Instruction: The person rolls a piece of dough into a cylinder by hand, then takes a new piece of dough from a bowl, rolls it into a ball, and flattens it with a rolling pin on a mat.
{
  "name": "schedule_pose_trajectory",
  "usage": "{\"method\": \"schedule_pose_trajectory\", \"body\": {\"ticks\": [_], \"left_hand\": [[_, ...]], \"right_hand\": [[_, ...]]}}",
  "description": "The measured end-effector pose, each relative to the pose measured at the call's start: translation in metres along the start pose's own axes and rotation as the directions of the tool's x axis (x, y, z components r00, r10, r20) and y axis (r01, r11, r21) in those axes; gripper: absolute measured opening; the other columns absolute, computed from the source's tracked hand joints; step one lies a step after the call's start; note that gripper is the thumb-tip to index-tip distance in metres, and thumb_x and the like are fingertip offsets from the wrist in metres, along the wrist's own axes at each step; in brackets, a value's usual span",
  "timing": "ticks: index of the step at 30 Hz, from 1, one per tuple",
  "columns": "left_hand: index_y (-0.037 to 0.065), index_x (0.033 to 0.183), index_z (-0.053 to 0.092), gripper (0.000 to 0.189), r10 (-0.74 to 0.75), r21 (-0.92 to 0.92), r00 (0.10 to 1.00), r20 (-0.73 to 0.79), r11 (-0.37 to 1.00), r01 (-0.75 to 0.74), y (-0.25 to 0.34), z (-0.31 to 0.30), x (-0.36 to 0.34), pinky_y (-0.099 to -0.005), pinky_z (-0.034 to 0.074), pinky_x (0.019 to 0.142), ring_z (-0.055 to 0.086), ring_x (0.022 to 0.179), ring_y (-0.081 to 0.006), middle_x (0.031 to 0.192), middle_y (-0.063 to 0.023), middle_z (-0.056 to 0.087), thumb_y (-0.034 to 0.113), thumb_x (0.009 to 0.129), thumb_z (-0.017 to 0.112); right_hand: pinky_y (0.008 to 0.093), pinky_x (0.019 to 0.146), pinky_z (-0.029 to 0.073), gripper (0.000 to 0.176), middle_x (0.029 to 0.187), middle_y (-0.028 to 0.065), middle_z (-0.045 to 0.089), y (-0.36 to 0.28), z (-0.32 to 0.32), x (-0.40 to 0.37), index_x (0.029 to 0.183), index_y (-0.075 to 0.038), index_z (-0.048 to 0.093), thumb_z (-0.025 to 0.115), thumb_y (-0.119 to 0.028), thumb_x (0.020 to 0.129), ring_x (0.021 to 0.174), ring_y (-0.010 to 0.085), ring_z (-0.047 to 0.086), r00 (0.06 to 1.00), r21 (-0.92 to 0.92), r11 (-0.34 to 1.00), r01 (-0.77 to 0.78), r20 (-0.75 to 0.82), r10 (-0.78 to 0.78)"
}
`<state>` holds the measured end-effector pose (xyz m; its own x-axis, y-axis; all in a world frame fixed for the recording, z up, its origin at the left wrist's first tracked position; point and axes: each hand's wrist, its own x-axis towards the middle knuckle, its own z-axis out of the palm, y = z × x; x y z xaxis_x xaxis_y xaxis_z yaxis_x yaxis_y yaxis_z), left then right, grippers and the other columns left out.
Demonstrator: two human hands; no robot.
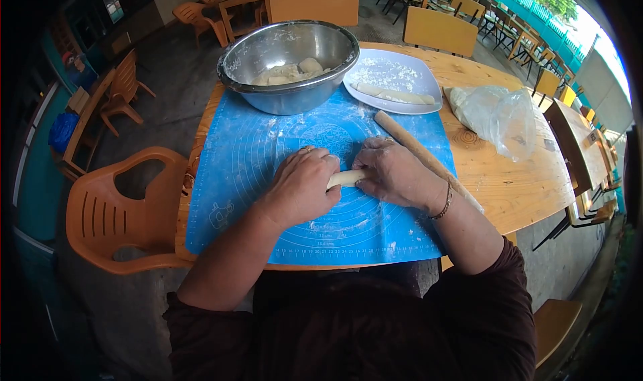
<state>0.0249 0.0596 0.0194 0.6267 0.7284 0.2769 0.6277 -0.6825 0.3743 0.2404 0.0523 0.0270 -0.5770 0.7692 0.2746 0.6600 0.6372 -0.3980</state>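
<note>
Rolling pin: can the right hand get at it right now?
Probably yes: the rolling pin lies close beside the right hand, nothing between them, though that hand is curled over the dough roll.

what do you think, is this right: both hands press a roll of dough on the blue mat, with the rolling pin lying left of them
Not quite. In the head view the rolling pin lies to the right of the hands, beside the right hand, not left. The rest holds: left hand and right hand press the roll of dough on the blue mat.
</note>
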Motion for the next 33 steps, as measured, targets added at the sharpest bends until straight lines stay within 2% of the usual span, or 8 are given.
{"method": "schedule_pose_trajectory", "body": {"ticks": [5,8,14,18,20,23,26,33], "left_hand": [[0.0,0.092,0.067,0.019,-0.056,-0.069,0.998,0.011,0.996,0.057,0.001,-0.004,0.001,-0.0414,0.05,0.074,0.062,0.083,-0.0294,0.086,-0.0146,0.064,0.007,0.075,0.073],[-0.001,0.096,0.069,0.023,-0.177,-0.363,0.97,0.165,0.904,0.227,-0.001,-0.014,0.003,-0.0363,0.05,0.068,0.062,0.077,-0.0241,0.085,-0.0144,0.064,0.008,0.075,0.073],[-0.001,0.103,0.07,0.03,-0.219,-0.291,0.938,0.269,0.91,0.296,-0.003,-0.023,0.003,-0.0326,0.051,0.069,0.064,0.079,-0.0238,0.09,-0.0136,0.065,0.009,0.075,0.075],[-0.001,0.098,0.068,0.025,-0.114,-0.177,0.984,0.137,0.974,0.138,0.001,-0.019,0.001,-0.0374,0.052,0.074,0.064,0.083,-0.0261,0.095,-0.0139,0.064,0.007,0.075,0.074],[-0.001,0.095,0.066,0.022,-0.085,-0.173,0.996,0.041,0.981,0.09,0.001,-0.015,-0.001,-0.039,0.052,0.075,0.064,0.084,-0.0271,0.095,-0.0136,0.064,0.006,0.075,0.074],[0.0,0.09,0.064,0.017,0.039,-0.131,0.999,-0.034,0.99,-0.043,0.0,-0.013,-0.002,-0.0405,0.052,0.077,0.064,0.086,-0.0297,0.091,-0.0138,0.063,0.004,0.075,0.072],[0.001,0.087,0.063,0.015,0.082,-0.131,0.997,-0.006,0.988,-0.082,-0.001,-0.012,-0.003,-0.0402,0.052,0.077,0.064,0.086,-0.0317,0.09,-0.0137,0.062,0.001,0.074,0.071],[0.0,0.081,0.061,0.012,0.07,-0.135,0.997,0.043,0.989,-0.064,-0.004,-0.016,-0.005,-0.0402,0.051,0.073,0.062,0.08,-0.0311,0.085,-0.0127,0.059,0.001,0.075,0.072]], "right_hand": [[0.0401,0.079,0.052,0.016,0.092,0.0162,0.067,-0.006,-0.01,0.0,0.094,-0.003,0.069,0.072,-0.005,0.078,0.086,0.0343,0.065,0.992,0.228,0.967,-0.116,0.064,0.104],[0.0387,0.082,0.052,0.017,0.092,0.0161,0.068,0.003,-0.009,0.0,0.097,-0.003,0.07,0.072,-0.006,0.08,0.086,0.0326,0.066,0.992,0.304,0.945,-0.123,0.06,0.11],[0.0395,0.107,0.04,0.02,0.091,0.0078,0.068,0.006,-0.011,0.002,0.097,-0.006,0.075,0.076,-0.007,0.077,0.092,0.0245,0.065,0.989,0.107,0.985,-0.135,0.072,0.128],[0.0421,0.108,0.039,0.023,0.092,0.009,0.068,0.0,-0.01,0.001,0.099,-0.006,0.074,0.075,-0.006,0.076,0.098,0.0275,0.063,0.979,0.038,0.982,-0.184,0.096,0.179],[0.0407,0.087,0.051,0.02,0.099,0.0144,0.067,0.007,-0.001,-0.002,0.096,-0.003,0.072,0.07,-0.007,0.077,0.092,0.0311,0.065,0.988,-0.069,0.997,0.038,-0.148,-0.047],[0.0408,0.087,0.051,0.019,0.096,0.0134,0.067,0.002,0.008,0.004,0.095,-0.003,0.071,0.07,-0.007,0.076,0.093,0.0315,0.064,0.929,-0.091,0.976,0.197,-0.302,-0.216],[0.0402,0.088,0.051,0.019,0.094,0.013,0.067,-0.003,0.016,0.004,0.094,-0.004,0.071,0.071,-0.006,0.076,0.094,0.032,0.064,0.989,0.14,0.981,0.134,-0.085,-0.123],[0.0399,0.086,0.051,0.017,0.093,0.0121,0.068,0.008,0.005,0.002,0.092,-0.005,0.071,0.072,-0.006,0.075,0.09,0.0321,0.064,0.998,0.04,0.999,0.034,-0.062,-0.032]]}}
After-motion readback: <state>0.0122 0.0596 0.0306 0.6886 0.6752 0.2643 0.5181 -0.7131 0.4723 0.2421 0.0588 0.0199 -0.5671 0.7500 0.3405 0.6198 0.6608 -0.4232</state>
